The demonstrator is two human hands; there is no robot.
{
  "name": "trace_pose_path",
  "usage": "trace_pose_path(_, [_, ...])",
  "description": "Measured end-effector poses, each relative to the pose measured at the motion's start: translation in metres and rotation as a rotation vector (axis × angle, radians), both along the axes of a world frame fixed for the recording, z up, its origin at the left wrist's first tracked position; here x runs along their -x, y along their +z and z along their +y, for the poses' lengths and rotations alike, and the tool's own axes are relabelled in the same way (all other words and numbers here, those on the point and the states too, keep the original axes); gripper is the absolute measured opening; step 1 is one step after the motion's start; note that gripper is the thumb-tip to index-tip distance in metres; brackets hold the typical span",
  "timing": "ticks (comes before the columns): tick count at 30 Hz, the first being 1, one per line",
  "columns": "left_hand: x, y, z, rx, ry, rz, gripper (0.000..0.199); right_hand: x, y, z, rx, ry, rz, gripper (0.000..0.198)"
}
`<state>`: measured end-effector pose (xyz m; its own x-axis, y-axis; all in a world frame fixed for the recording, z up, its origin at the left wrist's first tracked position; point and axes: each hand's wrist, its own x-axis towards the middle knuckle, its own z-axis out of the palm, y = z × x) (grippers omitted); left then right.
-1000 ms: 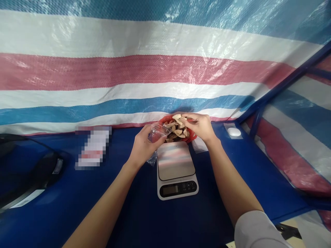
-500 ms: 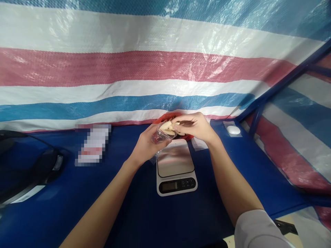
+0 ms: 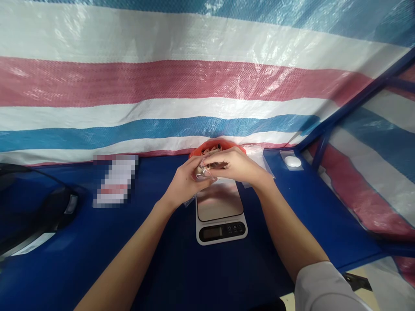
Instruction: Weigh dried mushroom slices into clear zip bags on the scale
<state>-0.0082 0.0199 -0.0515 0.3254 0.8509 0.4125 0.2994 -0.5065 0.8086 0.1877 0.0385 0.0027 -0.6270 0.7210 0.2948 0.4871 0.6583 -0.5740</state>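
My left hand [image 3: 184, 181] is wrapped round a small clear plastic bag [image 3: 201, 172], held above the far end of the kitchen scale. Something pale shows inside the bag, partly covered by fingers. My right hand [image 3: 238, 166] meets it from the other side, thumb and fingers closed at the bag's mouth. Beneath both hands lies the white scale [image 3: 220, 201] with its metal plate and dark display panel. Just behind them stands an orange-red container [image 3: 197, 151] holding pale, dark-edged slices [image 3: 212, 150]; my right hand hides part of it.
Clear plastic bags [image 3: 259, 160] lie right of the container. A white oval object [image 3: 292, 161] rests on a small bag at the far right. On the left are a blurred-out white packet [image 3: 118, 179] and a black strapped item [image 3: 55, 207]. Striped sheeting [image 3: 162, 82] rises behind the blue table [image 3: 194, 276].
The pale slices that stuck out of the bag's mouth are now down inside or hidden. My right fingers have moved left and lower, from the slices to the bag's rim.
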Motion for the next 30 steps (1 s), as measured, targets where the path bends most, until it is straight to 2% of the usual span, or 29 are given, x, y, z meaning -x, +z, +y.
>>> trace_pose_path(8, [0.003, -0.001, 0.002, -0.005, 0.033, -0.010, 0.050, -0.004, 0.000, 0.000, 0.139, 0.007, 0.171, 0.019])
trace_pose_path(14, [0.013, 0.001, 0.007, 0.004, 0.140, -0.006, 0.047, -0.031, -0.003, 0.011, 0.138, -0.150, 0.273, 0.020])
trace_pose_path(18, [0.021, 0.003, 0.009, 0.031, 0.184, -0.016, 0.046, -0.043, -0.011, 0.021, 0.054, -0.255, 0.054, 0.017])
trace_pose_path(22, [0.026, 0.002, 0.011, 0.060, 0.202, -0.014, 0.054, -0.038, -0.017, 0.025, 0.023, -0.231, -0.182, 0.016])
trace_pose_path(30, [0.027, 0.001, 0.013, 0.060, 0.181, -0.025, 0.054, -0.026, -0.017, 0.024, -0.046, -0.295, -0.427, 0.022])
